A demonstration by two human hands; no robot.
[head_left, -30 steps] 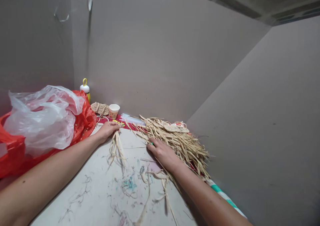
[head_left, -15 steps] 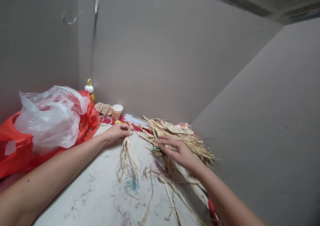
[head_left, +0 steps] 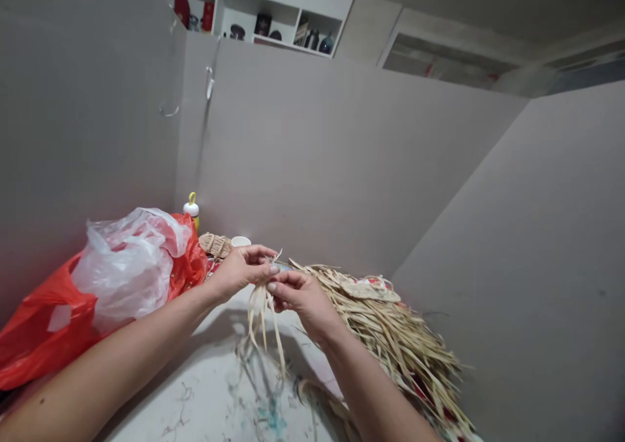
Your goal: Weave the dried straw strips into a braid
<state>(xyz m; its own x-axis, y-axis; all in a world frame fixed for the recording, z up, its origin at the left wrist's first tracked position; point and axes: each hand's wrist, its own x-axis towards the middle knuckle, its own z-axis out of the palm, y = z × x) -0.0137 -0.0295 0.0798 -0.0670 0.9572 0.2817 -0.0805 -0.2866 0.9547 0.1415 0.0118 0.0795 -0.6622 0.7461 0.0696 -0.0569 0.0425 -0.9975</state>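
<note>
My left hand [head_left: 247, 271] pinches the top of a small bunch of pale straw strips [head_left: 263, 315], whose loose ends hang down over the white tabletop. Close against it, my right hand [head_left: 300, 299] has thumb and fingers closed on the same strips, just below the left fingertips. A short strip end pokes up above the left fingers. Exactly how the strips cross between the fingertips is hidden. To the right of my hands lies a large heap of dry straw strips [head_left: 390, 325].
Red and white plastic bags [head_left: 131, 273] are piled at the left. Behind them stand a yellow bottle with a white cap [head_left: 191, 211], a woven straw piece [head_left: 215, 245] and a paper cup [head_left: 241, 241]. Grey partition walls [head_left: 312, 142] enclose the stained white tabletop [head_left: 215, 370].
My right hand has left the straw heap and come across to meet my left hand at the bunch. Both hands are now raised together. The head view has tilted upward.
</note>
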